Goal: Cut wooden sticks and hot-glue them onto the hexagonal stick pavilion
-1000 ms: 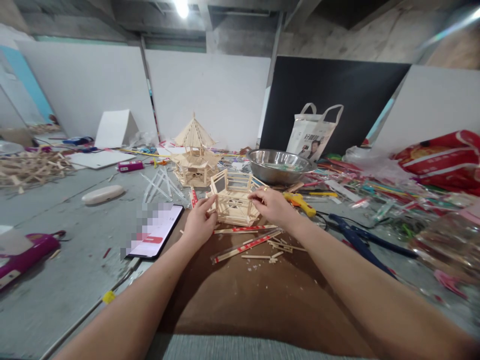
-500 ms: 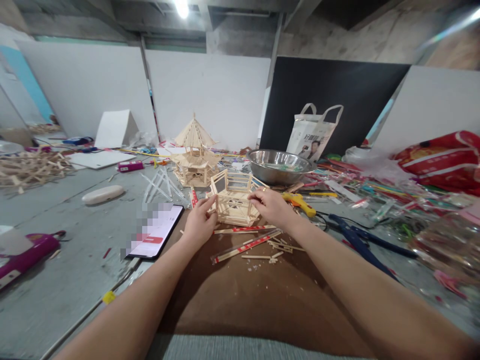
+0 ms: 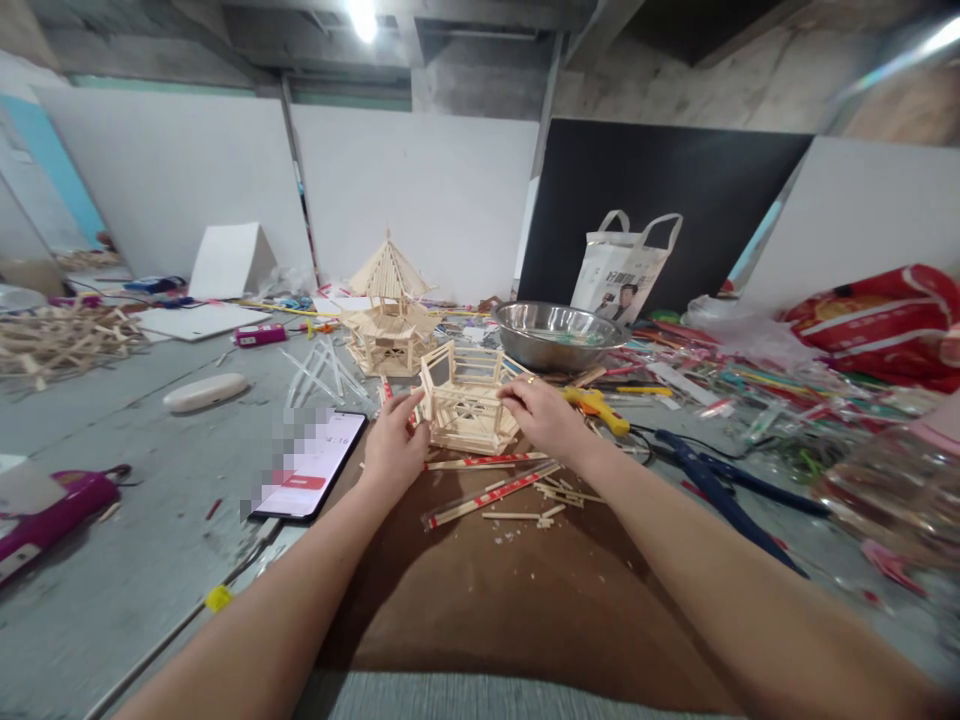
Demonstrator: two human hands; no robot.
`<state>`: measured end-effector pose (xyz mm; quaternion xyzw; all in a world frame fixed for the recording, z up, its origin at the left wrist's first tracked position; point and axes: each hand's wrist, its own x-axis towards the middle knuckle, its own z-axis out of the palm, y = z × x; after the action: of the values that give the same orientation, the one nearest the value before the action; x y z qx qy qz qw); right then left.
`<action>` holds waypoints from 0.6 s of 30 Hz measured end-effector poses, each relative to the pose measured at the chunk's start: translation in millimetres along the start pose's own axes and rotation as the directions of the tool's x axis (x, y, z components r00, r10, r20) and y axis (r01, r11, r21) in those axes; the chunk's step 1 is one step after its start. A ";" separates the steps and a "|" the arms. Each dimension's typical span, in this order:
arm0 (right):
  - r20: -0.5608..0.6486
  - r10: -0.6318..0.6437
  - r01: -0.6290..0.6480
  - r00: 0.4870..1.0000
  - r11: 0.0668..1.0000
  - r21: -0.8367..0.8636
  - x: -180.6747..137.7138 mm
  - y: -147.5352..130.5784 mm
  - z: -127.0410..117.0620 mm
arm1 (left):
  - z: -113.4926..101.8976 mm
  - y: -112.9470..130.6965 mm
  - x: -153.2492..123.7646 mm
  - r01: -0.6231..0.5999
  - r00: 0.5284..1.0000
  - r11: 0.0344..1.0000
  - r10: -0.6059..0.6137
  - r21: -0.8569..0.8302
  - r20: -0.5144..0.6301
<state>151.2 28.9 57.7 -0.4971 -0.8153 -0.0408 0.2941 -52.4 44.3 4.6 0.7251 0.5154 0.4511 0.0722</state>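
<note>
A small open frame built of pale wooden sticks (image 3: 469, 405) stands on the brown mat (image 3: 487, 590), with railings and upright posts around its sides. My left hand (image 3: 396, 445) is at its left side, fingers bent and closed against a corner post. On the opposite side, my right hand (image 3: 541, 412) pinches the right corner with thumb and forefinger. Just in front lie chopsticks in red-printed wrappers (image 3: 495, 492) and several short cut sticks (image 3: 566, 492). Behind the frame rises a finished-looking stick pavilion with a pointed roof (image 3: 390, 305).
A phone (image 3: 311, 470) lies left of the mat. To the right are a yellow glue gun (image 3: 600, 408) and blue-handled cutters (image 3: 720, 480). A steel bowl (image 3: 559, 335) sits behind, near a paper bag (image 3: 626, 270). At far left is a stick pile (image 3: 67, 340).
Almost nothing differs. My left hand's fingers have shifted slightly at the frame's left corner, and the view has moved a little. Both hands stay at the frame.
</note>
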 end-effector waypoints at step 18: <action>0.019 0.000 -0.003 1.000 0.990 0.140 -74.8 -22.8 -11.1 | 2.9 81.3 -29.4 -0.486 0.817 0.830 0.320 0.274 0.480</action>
<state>162.0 -45.3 33.1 -0.4763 -0.8184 0.0216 0.3207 3.4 -15.8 32.2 0.8973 0.3973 0.1817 -0.0630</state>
